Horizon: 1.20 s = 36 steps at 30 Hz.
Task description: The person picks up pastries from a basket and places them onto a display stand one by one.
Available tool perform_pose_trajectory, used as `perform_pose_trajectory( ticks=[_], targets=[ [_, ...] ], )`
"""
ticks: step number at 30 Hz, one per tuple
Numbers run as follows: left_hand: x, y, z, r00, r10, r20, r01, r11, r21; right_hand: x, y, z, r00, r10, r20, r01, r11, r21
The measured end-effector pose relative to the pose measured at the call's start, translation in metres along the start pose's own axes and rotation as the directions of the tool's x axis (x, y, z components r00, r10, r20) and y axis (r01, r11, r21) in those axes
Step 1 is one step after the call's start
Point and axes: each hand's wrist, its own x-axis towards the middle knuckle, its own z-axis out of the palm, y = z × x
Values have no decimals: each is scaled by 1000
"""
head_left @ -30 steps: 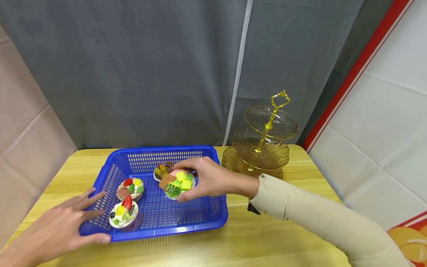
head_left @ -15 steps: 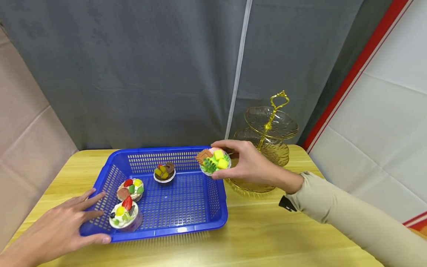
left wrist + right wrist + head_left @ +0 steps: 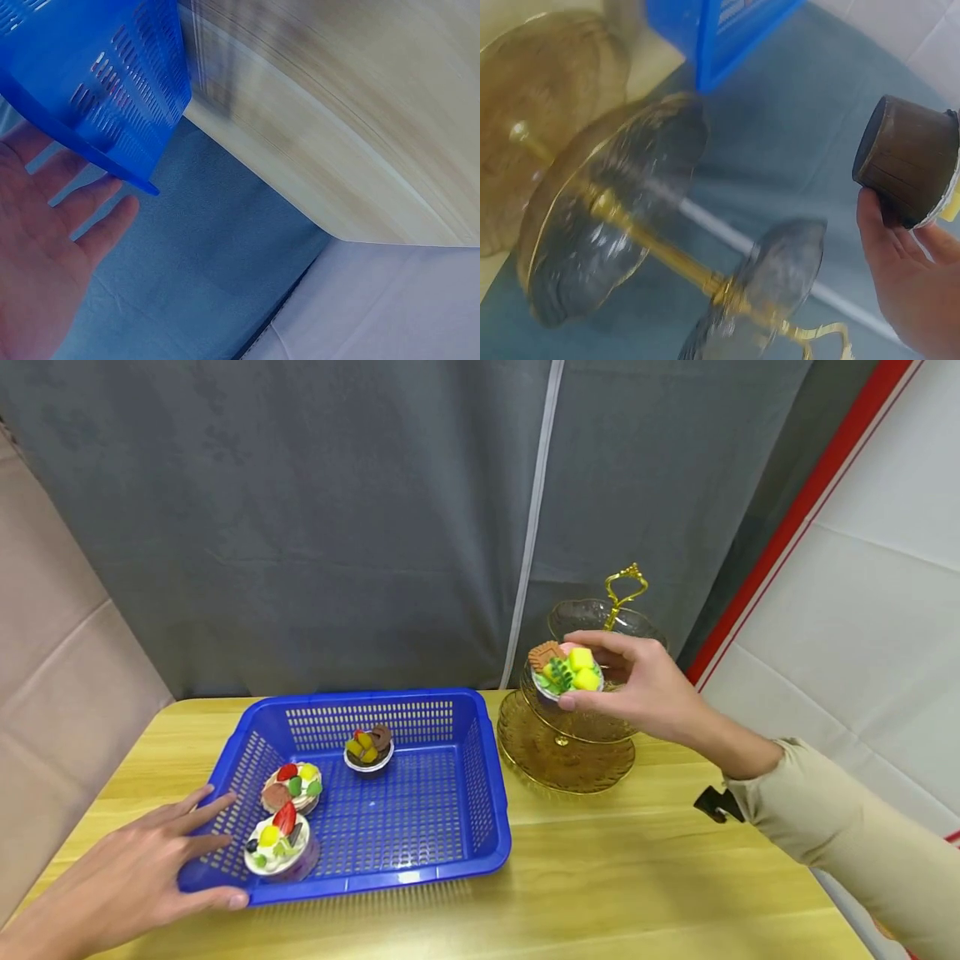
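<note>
My right hand (image 3: pixel 651 687) pinches a cupcake (image 3: pixel 564 672) between thumb and fingers, in front of the three-tier stand (image 3: pixel 562 766). Yellow cubes, green leaves and a brown biscuit top the cupcake; its dark brown cup (image 3: pixel 911 161) shows in the right wrist view. On the left, my left hand (image 3: pixel 142 864) lies with spread, fairly straight fingers at the rim of the blue basket (image 3: pixel 390 883). Inside the basket, a white-cream dessert cup (image 3: pixel 281 847) with a strawberry and a fruit-topped tart (image 3: pixel 292 787) sit near that hand. A chocolate cupcake (image 3: pixel 369 750) stands farther back.
The stand has gold-rimmed, see-through amber plates and a gold loop handle (image 3: pixel 626 583) on top. Basket and stand share a wooden table (image 3: pixel 600 868). A grey curtain (image 3: pixel 337 527) hangs behind, and pale panels (image 3: pixel 862 635) flank the sides.
My right hand has lifted the cupcake out of the basket and carried it right and up to the stand. My left hand and the basket stay put.
</note>
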Motion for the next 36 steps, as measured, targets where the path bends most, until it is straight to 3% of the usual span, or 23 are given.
perform_pose_trajectory(
  ticks=[7,13,23,30,36],
  targets=[
    [0,-1,0,999,-18,41,18,1000,3,-2,10,-30,991,36,-131,-35,999,13],
    [0,-1,-1,1000,-15,27,15,1000,7,-1,23,-53,969,133,-208,-138,990,-9],
    [0,0,-1,1000,-4,16,4,1000,-11,-4,51,-72,957,198,-213,-214,975,-56],
    [0,-1,0,997,-41,69,41,999,-5,-2,63,-74,945,279,-169,-299,948,-110],
    [1,1,0,996,-47,77,47,999,-3,2,70,-72,941,310,-136,-328,934,-140]
  ],
)
